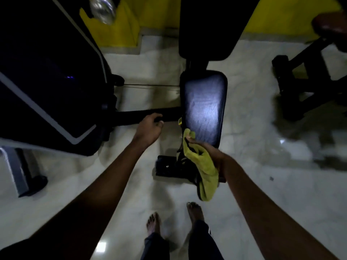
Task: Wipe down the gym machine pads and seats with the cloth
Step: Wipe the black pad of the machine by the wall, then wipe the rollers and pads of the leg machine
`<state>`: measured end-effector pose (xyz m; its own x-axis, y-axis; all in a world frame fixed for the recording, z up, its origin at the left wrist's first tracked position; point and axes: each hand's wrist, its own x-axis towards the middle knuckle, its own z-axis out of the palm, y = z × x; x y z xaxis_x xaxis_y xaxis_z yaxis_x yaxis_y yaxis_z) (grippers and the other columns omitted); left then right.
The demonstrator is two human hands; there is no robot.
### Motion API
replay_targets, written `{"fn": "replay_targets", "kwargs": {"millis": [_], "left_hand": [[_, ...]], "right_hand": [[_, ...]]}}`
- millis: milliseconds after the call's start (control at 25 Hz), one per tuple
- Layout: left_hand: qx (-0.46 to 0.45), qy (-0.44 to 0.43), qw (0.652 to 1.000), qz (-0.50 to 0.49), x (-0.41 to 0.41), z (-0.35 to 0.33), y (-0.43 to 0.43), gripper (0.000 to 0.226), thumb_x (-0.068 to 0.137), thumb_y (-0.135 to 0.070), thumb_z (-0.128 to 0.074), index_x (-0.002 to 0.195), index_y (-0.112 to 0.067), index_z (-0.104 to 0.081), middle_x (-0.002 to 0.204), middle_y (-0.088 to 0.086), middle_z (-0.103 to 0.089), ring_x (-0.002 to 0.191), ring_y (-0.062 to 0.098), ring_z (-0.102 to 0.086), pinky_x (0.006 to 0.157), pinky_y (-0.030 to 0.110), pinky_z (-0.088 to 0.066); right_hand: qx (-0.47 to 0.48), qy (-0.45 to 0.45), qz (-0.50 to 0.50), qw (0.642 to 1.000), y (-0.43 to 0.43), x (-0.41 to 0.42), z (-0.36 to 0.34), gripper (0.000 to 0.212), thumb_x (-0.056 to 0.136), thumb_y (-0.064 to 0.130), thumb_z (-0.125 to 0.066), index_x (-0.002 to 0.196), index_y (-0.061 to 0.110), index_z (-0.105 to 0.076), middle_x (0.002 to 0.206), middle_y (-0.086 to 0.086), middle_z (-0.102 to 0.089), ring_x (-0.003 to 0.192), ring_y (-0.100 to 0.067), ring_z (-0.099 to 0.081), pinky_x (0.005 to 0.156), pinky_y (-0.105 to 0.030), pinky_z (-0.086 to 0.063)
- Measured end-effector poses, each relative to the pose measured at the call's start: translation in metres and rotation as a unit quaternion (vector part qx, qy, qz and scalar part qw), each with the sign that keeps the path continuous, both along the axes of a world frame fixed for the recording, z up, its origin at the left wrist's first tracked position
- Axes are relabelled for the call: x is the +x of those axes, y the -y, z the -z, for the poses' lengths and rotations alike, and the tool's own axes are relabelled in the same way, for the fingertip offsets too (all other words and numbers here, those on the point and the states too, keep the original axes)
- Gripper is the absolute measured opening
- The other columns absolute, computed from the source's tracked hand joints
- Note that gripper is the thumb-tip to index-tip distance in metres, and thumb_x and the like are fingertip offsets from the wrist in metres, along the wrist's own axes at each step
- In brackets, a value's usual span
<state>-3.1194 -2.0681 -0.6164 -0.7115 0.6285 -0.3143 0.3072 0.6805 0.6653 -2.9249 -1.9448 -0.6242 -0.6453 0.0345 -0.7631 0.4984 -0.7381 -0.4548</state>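
The cloth (206, 171) hangs limp from the right hand (208, 149), pinched at its top, at the seat (203, 107) pad's near end. Soft and light; I judge bunching it in the palm best. The left hand (149, 126) grips a black bar (139, 115) beside the seat.

**Small gym, pretty sure**

Black padded seat (203, 107) with a back pad (206, 34) behind it, a big dark machine (47, 81) on the left, another black frame (304, 81) on the right. Glossy pale floor (262, 184), yellow wall (154, 15).
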Motion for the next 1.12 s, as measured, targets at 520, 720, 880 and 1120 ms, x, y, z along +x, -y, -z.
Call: {"fn": "replay_targets", "kwargs": {"millis": [520,720,880,1120], "left_hand": [[0.009,-0.116,0.992,-0.051,-0.003,-0.278,0.080,0.044,0.093,-0.019,-0.060,0.137,-0.012,-0.055,0.138,0.012,-0.052,0.127,0.025,-0.051,0.102,0.021,-0.034],[0.009,-0.184,0.977,-0.111,-0.005,-0.367,0.134,0.045,0.096,-0.023,-0.057,0.140,-0.012,-0.051,0.141,0.011,-0.049,0.131,0.025,-0.047,0.107,0.026,-0.032],[0.005,-0.232,0.954,-0.191,-0.001,-0.417,0.193,0.047,0.095,-0.023,-0.060,0.140,-0.011,-0.052,0.141,0.012,-0.052,0.131,0.027,-0.048,0.106,0.029,-0.034],[-0.012,-0.271,0.917,-0.291,0.030,-0.460,0.291,0.053,0.094,-0.016,-0.059,0.145,-0.013,-0.046,0.147,0.009,-0.049,0.134,0.023,-0.047,0.104,0.023,-0.031]], "right_hand": [[0.540,-0.066,-0.293,0.786,-0.094,-0.081,-0.346,0.070,0.082,0.063,-0.070,0.133,0.018,-0.053,0.119,0.000,-0.065,0.104,-0.018,-0.065,0.084,-0.031,-0.051],[0.577,-0.133,-0.359,0.721,-0.080,-0.115,-0.435,0.084,0.075,0.081,-0.060,0.132,0.019,-0.059,0.125,-0.002,-0.064,0.106,-0.020,-0.064,0.098,-0.039,-0.050],[0.596,-0.176,-0.386,0.682,-0.046,-0.147,-0.487,0.095,0.074,0.086,-0.054,0.145,0.024,-0.049,0.146,-0.004,-0.051,0.131,-0.031,-0.051,0.112,-0.048,-0.040],[0.607,-0.280,-0.448,0.594,0.043,-0.188,-0.523,0.078,0.088,0.069,-0.053,0.149,0.023,-0.045,0.150,-0.006,-0.047,0.135,-0.033,-0.046,0.110,-0.047,-0.039]]}}
